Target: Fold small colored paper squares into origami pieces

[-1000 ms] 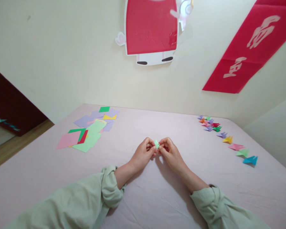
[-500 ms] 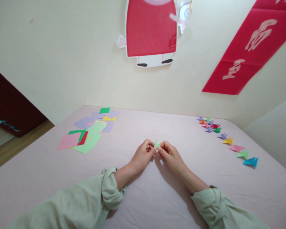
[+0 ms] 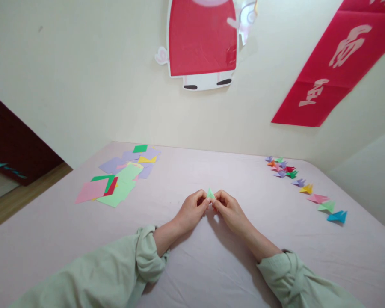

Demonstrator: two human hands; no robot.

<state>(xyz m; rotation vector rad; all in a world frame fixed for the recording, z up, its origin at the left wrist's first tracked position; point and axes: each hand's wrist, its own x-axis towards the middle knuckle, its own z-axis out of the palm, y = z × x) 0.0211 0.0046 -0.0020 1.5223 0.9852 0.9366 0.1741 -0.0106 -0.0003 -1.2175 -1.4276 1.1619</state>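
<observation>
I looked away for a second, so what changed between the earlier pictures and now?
The small green paper seems to have been turned slightly: it looked narrower and tilted at first, and now shows a plainer triangle, point up. Nothing was taken up or let go; the left hand and right hand still pinch it. The loose sheets and folded papers stayed put.

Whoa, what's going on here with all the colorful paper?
A person pinches a small folded light green paper between the fingers of the left hand and right hand, with its tip pointing up. Over on the left of the pale surface lie loose papers in several colors. On the right is a trail of folded paper shapes, with a blue one nearest the person.
</observation>
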